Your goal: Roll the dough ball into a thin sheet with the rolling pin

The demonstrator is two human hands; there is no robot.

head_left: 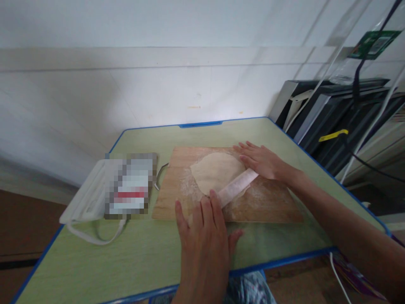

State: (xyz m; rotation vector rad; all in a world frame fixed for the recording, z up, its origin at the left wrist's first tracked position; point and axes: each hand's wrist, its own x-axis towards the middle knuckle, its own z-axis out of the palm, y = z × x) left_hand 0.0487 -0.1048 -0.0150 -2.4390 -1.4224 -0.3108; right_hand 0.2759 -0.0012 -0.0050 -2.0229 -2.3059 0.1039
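A sheet of pale, flattened dough [217, 169] lies on a floured wooden board [275, 207]. Across its near right part runs a light-coloured rolling pin [237, 187], set at a slant. My left hand [205, 221] is at the pin's near end, palm down, fingers stretched out and thumb spread to the right. At the far end, my right hand [257, 161] lies flat over the pin with its fingers extended towards the dough. Neither hand is wrapped round the pin. Both ends of the pin are hidden beneath the hands.
The board rests on a green folding table [152, 261] with a blue edge. Left of the board are a white strapped case [85, 192] and a blurred-out flat object [133, 185]. Dark flat panels [335, 114] lean beyond the right edge, near hanging cables [357, 80]. A white wall [177, 88] stands behind.
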